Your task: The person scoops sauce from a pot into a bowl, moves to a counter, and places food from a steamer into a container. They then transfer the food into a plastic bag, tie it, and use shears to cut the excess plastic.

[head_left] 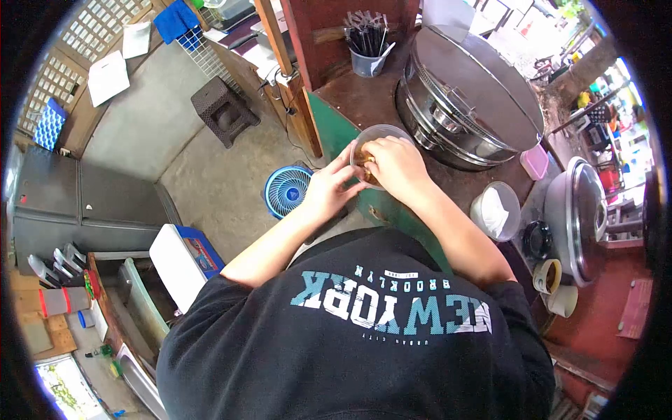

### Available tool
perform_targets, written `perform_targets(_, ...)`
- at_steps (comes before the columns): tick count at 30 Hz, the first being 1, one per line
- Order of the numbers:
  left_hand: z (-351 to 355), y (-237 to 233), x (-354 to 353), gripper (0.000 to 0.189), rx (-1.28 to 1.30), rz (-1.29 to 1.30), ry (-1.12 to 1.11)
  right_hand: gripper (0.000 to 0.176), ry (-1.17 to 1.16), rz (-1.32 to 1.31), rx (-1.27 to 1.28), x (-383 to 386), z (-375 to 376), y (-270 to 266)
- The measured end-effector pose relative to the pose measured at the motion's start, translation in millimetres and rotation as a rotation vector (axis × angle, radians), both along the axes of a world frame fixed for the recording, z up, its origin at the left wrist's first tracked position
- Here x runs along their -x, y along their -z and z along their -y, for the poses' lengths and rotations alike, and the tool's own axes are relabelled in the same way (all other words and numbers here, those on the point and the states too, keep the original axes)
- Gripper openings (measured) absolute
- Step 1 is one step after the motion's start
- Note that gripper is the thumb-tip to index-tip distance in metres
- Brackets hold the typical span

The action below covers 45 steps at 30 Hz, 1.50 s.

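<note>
A clear round plastic tub [383,129] is at the edge of the dark brown counter. My left hand [332,186] grips its left side, thumb and fingers around the wall. Inside the tub, my right hand [397,165] has its fingers bent and pressed together at some golden-brown contents [365,158]. What those contents are, and whether the fingers pinch a piece, is too small and covered to make out. Close to the right of the tub stands a big round steel container with a clamped lid [476,84].
Behind is a small bucket of black utensils [367,64]. A clear bowl with something white [495,211] and a large lidded pot [575,217] stand right of my right forearm. On the floor at left are a blue fan [288,192] and a brown stool [222,110].
</note>
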<state>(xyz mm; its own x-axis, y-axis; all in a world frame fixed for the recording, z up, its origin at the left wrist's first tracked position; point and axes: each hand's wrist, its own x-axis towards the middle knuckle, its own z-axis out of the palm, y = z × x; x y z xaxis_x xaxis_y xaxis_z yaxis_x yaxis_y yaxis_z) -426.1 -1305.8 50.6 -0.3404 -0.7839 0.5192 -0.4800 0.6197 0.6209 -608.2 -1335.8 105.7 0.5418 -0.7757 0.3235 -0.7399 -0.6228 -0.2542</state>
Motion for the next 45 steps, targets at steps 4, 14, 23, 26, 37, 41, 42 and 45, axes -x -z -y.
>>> perform_targets(4,-1.3,-2.0,-2.0,0.024,0.013,-0.037,0.003,0.009,0.057,0.005,-0.133,-10.1,5.0,4.7)
perform_targets(14,1.6,7.1,-10.0,0.027,-0.061,-0.004,-0.073,0.013,0.149,0.536,-0.235,22.7,-2.2,-32.0)
perform_targets(23,-5.0,36.5,-40.1,0.031,-0.254,-0.144,-0.194,0.014,0.338,0.164,-0.142,102.8,7.5,24.2)
perform_targets(26,-9.0,37.3,-45.3,0.031,-0.259,-0.133,-0.205,0.013,0.338,-0.017,-0.106,96.3,10.3,63.0)
perform_targets(37,-14.5,23.1,-49.5,0.028,-0.138,-0.064,-0.152,0.011,0.309,-0.420,0.050,58.2,52.9,106.9)
perform_targets(41,-16.2,20.6,-52.4,0.029,-0.091,-0.065,-0.112,0.012,0.316,-0.118,0.052,49.3,41.9,74.5)
perform_targets(42,-16.0,20.6,-53.2,0.029,-0.078,-0.071,-0.104,0.012,0.293,0.051,0.079,40.6,32.8,49.8)
perform_targets(45,-17.9,15.7,-56.1,0.028,-0.075,-0.004,-0.118,0.010,0.028,0.233,-0.099,7.3,9.8,-5.5)
